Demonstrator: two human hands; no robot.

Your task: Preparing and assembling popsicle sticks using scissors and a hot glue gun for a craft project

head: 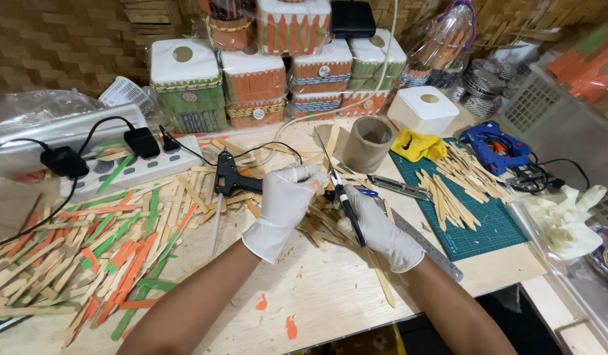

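Observation:
Both of my hands wear white gloves. My left hand (284, 204) pinches a pale wooden stick (331, 141) at its lower end, holding it upright over a heap of plain sticks (317, 223). My right hand (377, 229) grips black-handled scissors (340, 190), whose long thin blades point up and away alongside that stick. Whether the blades touch the stick I cannot tell. A black glue gun (228, 177) lies just left of my left hand.
Orange, green and plain sticks (107, 243) cover the left of the wooden table. A power strip (140, 167), cardboard tube (368, 141), utility knife (399, 187), metal ruler (425, 246), green cutting mat (478, 230) with sticks, blue glue gun (491, 144) and stacked decorated boxes (251, 79) surround me.

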